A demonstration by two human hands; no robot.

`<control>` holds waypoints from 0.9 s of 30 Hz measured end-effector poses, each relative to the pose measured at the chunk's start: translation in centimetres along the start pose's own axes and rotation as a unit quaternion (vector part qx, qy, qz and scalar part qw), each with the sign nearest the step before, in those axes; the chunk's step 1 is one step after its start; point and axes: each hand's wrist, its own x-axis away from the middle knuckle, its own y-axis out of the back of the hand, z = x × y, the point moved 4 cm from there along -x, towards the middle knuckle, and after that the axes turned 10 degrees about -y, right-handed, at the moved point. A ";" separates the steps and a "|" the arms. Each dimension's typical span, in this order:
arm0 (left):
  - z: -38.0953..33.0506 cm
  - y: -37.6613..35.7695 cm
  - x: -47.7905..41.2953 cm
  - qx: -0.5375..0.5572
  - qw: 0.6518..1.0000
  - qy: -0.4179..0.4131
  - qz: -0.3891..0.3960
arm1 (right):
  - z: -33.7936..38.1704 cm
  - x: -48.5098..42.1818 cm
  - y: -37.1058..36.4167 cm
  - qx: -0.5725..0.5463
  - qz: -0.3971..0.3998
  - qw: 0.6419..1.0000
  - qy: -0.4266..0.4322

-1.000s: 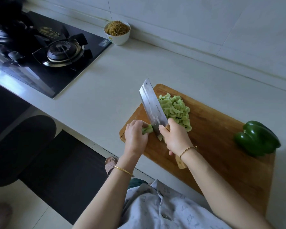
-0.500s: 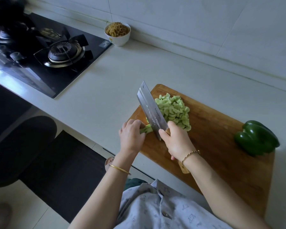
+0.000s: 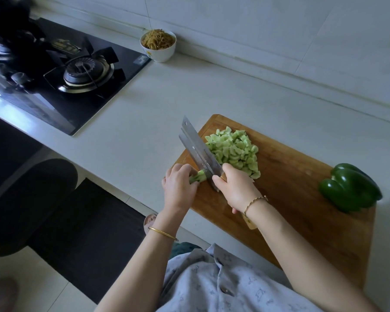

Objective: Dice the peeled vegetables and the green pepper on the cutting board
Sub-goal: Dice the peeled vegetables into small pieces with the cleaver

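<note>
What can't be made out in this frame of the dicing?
All in the head view:
Vegetable piece: mostly hidden under the left hand, remaining length unclear.
Knife: blade blurred; handle mostly covered by the right hand.
Dark thing above the stove: blurred, cut off by the top left edge.
Bowl: its printed mark is too small to read.

A pale desk [image 3: 189, 93] runs from the upper left to the right edge of the frame, backed by a tiled wall [image 3: 257, 25]. 3 things sit on it. A black gas hob [image 3: 95, 104] is at upper left. A white bowl [image 3: 161, 55] of brown shreds stands just beside the hob's far corner, against the wall. A wooden cutting board [image 3: 302, 221] lies askew at centre right, by the desk's front edge.
</note>
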 end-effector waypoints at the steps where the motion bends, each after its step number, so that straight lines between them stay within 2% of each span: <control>1: 0.1 0.0 0.0 0.004 1.000 0.001 -0.001 | -0.2 0.0 -0.2 -0.017 -0.006 1.000 -0.007; 7: 0.1 -0.2 0.2 0.020 1.000 0.004 -0.013 | -0.7 0.4 -0.1 -0.089 -0.033 0.995 -0.005; 22: 0.2 -0.3 0.3 0.023 0.999 0.004 -0.025 | 0.5 0.5 -0.5 -0.005 -0.018 1.000 0.003; 27: 0.5 0.1 0.1 0.042 0.999 -0.007 0.003 | -0.1 0.4 -0.6 -0.064 -0.029 0.997 -0.008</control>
